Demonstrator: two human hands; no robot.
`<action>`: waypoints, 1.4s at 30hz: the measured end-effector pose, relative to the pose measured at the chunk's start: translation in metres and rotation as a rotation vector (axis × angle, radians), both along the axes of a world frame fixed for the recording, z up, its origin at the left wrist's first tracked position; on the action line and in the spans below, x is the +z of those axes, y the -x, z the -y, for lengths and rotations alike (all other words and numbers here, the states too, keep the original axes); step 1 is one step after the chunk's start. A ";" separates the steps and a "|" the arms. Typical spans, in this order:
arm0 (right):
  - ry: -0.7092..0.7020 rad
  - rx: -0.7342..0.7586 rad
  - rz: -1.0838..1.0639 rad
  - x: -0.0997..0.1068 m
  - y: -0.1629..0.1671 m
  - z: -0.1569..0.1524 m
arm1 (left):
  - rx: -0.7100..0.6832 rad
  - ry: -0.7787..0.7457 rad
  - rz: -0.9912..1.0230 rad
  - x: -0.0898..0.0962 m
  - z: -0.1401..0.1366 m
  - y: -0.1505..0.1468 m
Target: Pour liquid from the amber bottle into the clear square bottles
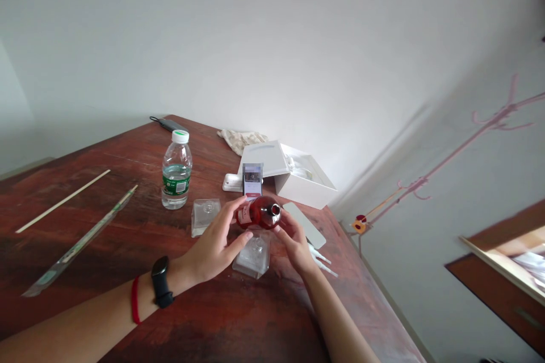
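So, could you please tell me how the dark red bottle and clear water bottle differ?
The dark red bottle is tilted in the left hand and right hand; the clear water bottle stands upright on the wooden table. The dark red bottle has an uncapped mouth, whereas the clear water bottle wears a white cap. The dark red bottle is tinted; the clear water bottle is colorless. Both carry labels.
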State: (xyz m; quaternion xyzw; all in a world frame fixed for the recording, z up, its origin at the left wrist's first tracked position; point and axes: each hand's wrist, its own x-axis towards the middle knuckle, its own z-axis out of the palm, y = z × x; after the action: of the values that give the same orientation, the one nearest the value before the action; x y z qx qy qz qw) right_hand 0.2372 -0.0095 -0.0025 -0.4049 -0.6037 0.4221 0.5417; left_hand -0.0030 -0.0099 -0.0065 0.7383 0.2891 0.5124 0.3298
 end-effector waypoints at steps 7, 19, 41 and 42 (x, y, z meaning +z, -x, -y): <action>0.006 0.060 0.037 0.000 0.000 0.003 | 0.095 -0.113 -0.056 -0.003 -0.002 -0.001; 0.010 0.186 0.032 0.001 0.005 0.013 | 0.210 -0.154 -0.083 0.002 -0.001 -0.001; 0.029 0.171 0.637 -0.003 -0.014 0.013 | 0.341 -0.209 -0.001 0.018 -0.008 0.007; 0.027 0.162 0.634 -0.003 -0.013 0.013 | 0.331 -0.212 0.005 0.019 -0.008 0.007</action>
State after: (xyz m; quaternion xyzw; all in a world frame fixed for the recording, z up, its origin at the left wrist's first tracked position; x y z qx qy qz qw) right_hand 0.2504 -0.0229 -0.0050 -0.4740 -0.7670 0.3246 0.2859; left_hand -0.0103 -0.0019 0.0128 0.7099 0.3502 0.5893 0.1619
